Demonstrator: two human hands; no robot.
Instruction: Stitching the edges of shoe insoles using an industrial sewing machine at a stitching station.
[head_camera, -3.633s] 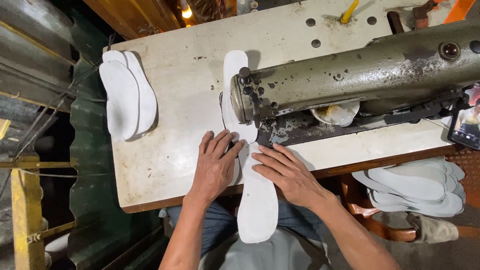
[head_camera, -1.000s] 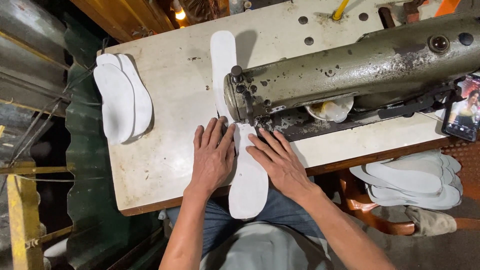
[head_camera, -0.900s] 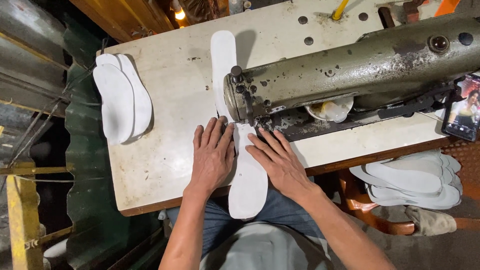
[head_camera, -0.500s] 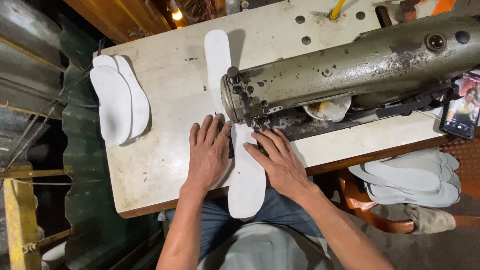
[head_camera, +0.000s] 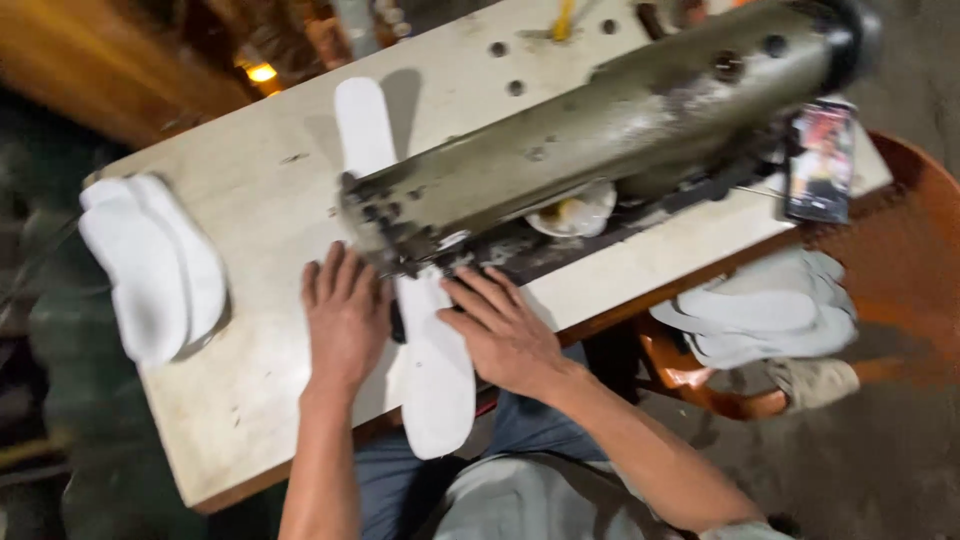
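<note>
Dim workshop surroundings frame a pale, stained worktable (head_camera: 250, 200) that fills the middle of the view. At the far left of the table a small stack of white insole pieces (head_camera: 150, 270) lies flat, well apart from the hands. To the right of it the left hand (head_camera: 345, 315) rests palm down on the table, fingers spread, its fingertips just beside the head of the sewing machine (head_camera: 600, 130). Next to this hand a long white insole (head_camera: 435, 370) lies under the machine head; its near end hangs over the near table edge, and another white insole part (head_camera: 362, 125) shows on the far side of the machine. The right hand (head_camera: 505, 335) presses flat on the right edge of the long insole, fingers stretched toward the needle area. Further right, a phone (head_camera: 820, 160) leans beside the machine. Near the right, below the table, more white insoles (head_camera: 760, 315) lie piled on an orange stool (head_camera: 700, 385).
</note>
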